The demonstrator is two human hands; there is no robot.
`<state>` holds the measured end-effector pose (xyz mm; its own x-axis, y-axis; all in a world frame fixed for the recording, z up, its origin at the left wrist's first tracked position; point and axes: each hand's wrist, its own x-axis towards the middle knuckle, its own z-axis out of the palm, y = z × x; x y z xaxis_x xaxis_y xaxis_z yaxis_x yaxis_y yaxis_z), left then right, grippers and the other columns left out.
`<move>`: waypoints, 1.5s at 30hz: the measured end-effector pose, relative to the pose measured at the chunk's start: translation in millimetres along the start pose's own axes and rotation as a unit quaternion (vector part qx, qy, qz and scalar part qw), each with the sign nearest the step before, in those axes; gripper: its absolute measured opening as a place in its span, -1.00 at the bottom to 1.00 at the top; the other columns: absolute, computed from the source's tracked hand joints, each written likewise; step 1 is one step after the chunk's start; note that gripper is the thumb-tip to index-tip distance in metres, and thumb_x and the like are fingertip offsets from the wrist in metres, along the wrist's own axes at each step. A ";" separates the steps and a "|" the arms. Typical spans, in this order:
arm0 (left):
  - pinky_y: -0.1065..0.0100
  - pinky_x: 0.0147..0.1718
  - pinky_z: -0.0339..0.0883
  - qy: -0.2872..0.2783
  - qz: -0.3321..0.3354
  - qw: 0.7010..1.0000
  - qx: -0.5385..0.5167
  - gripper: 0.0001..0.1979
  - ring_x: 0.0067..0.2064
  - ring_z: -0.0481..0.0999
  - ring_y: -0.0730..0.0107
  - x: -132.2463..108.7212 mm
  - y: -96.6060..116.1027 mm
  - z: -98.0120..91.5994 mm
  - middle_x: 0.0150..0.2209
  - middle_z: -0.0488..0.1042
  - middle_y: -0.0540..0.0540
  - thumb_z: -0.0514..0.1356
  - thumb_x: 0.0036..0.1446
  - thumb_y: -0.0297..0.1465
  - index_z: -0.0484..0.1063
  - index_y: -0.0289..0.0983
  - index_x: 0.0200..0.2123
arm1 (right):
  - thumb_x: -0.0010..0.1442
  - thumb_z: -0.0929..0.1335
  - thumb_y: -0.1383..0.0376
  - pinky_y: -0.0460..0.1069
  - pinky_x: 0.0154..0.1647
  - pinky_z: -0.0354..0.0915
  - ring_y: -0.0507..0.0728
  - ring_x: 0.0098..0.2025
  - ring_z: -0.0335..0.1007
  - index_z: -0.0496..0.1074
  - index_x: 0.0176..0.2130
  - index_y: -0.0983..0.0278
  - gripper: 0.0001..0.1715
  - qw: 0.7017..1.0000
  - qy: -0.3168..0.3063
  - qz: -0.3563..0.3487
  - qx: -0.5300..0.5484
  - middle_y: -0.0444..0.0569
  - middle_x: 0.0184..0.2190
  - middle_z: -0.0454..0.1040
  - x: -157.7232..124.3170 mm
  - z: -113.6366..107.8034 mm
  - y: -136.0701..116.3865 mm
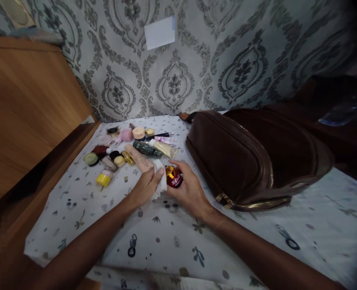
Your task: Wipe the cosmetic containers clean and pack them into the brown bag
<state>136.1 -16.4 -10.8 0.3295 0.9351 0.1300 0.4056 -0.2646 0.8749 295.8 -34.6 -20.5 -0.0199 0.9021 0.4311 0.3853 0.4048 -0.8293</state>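
Observation:
My left hand [146,185] is closed on a crumpled white tissue [160,186], pressed against the left side of a small red jar with a gold top [174,176]. Fingers of my right hand [192,191] wrap round that jar from the right. Just beyond my left hand lies a beige tube [139,158]. A dark green bottle [146,149] and a cream tube [163,149] rest behind it. The writing on the red jar is too small to read fully.
A large brown leather bag [232,157] stands on the right of the patterned sheet [154,245]. Several cosmetics lie to the left, among them a yellow-lidded jar [104,179], a green jar [91,159] and a pink jar [126,135]. A wooden cabinet [30,88] borders the left; patterned wallpaper rises behind.

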 end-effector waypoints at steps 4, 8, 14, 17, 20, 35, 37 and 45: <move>0.25 -0.19 0.32 -0.008 0.020 1.000 -0.016 -0.46 -0.21 0.46 0.21 -1.1 2.6 -0.5 -0.29 0.49 -0.12 -0.07 0.31 0.04 0.41 -0.31 -0.23 | -0.03 0.49 0.27 0.21 0.05 0.31 0.27 -0.01 0.40 0.43 0.03 0.18 -0.40 0.998 -0.025 0.016 0.050 0.03 -0.05 0.46 0.4 -0.5 3.3; 0.28 -0.25 0.33 0.047 0.016 0.999 0.001 -0.51 -0.27 0.44 0.25 0.1 1.0 -0.3 -0.35 0.47 -0.08 -0.06 0.33 -0.01 0.39 -0.30 -0.30 | -0.11 0.54 0.26 0.20 0.08 0.32 0.24 0.00 0.42 0.44 0.06 0.18 -0.30 0.983 -0.066 0.082 0.152 0.01 -0.05 0.49 -0.4 1.2 4.6; 0.23 -0.14 0.36 0.127 0.018 0.992 0.021 -0.64 -0.24 0.45 0.23 6.7 -9.2 -4.7 -0.42 0.47 -0.06 -0.02 0.35 -0.21 0.37 -0.28 -0.39 | -0.07 0.53 0.24 0.14 0.03 0.42 0.19 -0.05 0.51 0.27 0.24 0.20 -0.08 0.909 -0.138 0.203 0.336 0.04 0.00 0.52 -3.4 2.0 -3.6; 0.24 -0.16 0.36 0.134 0.034 0.990 0.042 -0.72 -0.31 0.43 0.28 7.7 -11.3 -5.0 -0.45 0.44 -0.04 0.00 0.32 -0.30 0.33 -0.26 -0.41 | -0.08 0.53 0.21 0.14 0.11 0.37 0.21 0.03 0.48 0.30 0.21 0.22 -0.11 0.905 -0.107 0.223 0.346 0.08 0.04 0.50 -1.7 2.2 -2.0; 0.27 -0.25 0.33 0.133 0.057 0.986 0.079 -0.71 -0.38 0.38 0.31 5.0 -7.1 -3.9 -0.46 0.39 -0.03 -0.01 0.33 -0.28 0.28 -0.24 -0.43 | -0.13 0.56 0.17 0.17 0.12 0.36 0.24 0.03 0.48 0.31 0.18 0.23 -0.09 0.915 -0.080 0.233 0.319 0.09 0.00 0.52 1.6 2.0 4.3; 0.26 -0.12 0.35 0.168 0.137 0.971 0.101 -0.88 -0.17 0.49 0.25 3.4 0.4 -9.6 -0.22 0.53 -0.10 0.13 0.24 -0.40 0.43 -0.25 -0.18 | -0.10 0.51 0.24 0.12 -0.02 0.45 0.19 -0.06 0.50 0.29 0.09 0.18 -0.24 0.935 -0.084 0.161 0.303 0.01 -0.02 0.49 2.5 7.3 12.0; 0.26 -0.11 0.36 0.166 0.135 0.973 0.088 -0.82 -0.14 0.51 0.23 2.3 1.2 -9.5 -0.17 0.57 -0.10 0.15 0.21 -0.42 0.44 -0.24 -0.11 | -0.07 0.49 0.23 0.06 -0.23 0.48 0.16 -0.19 0.49 0.30 0.02 0.17 -0.35 0.948 -0.070 0.155 0.270 -0.04 -0.13 0.51 2.7 6.2 11.4; 0.23 -0.05 0.35 0.125 0.149 0.977 0.090 -0.80 -0.09 0.51 0.22 -3.3 9.2 -6.1 -0.12 0.56 -0.14 0.09 0.28 -0.40 0.44 -0.26 -0.08 | -0.07 0.47 0.24 0.06 -0.15 0.40 0.16 -0.25 0.44 0.38 -0.17 0.23 -0.58 0.983 -0.029 0.092 0.155 -0.08 -0.30 0.49 5.2 1.7 13.0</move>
<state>133.6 -20.5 -0.3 0.2470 0.8324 0.4961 0.4746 -0.5503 0.6870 299.1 -24.4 -29.7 -0.0330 0.9678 0.2494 0.0875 0.2514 -0.9639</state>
